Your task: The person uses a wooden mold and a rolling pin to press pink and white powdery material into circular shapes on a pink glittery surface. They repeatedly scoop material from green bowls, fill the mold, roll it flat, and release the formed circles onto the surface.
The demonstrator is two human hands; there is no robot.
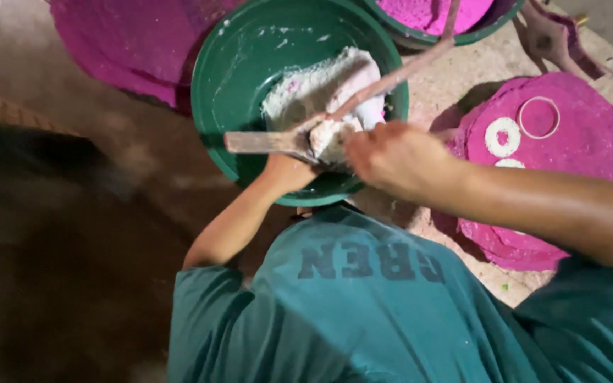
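A green bowl [214, 85] holds a heap of white paste [313, 85]. A long pinkish-stained tool [391, 78] with a flat end lies slanting across the bowl. My left hand [289, 172] reaches up from below and grips the tool just under its flat end. My right hand [391, 159] comes in from the right, its fingers closed on a lump of white paste [329, 135] that sits on the tool. The fingertips of both hands are hidden behind the tool and the lump.
To the right lies a pink powder-coated mat [583, 142] bearing a thick white ring [502, 136] and a thin ring outline [538, 117]. A second green bowl [494, 21] of pink powder stands behind. A pink mound [122, 42] is at upper left, a stained metal tool [551, 39] at upper right.
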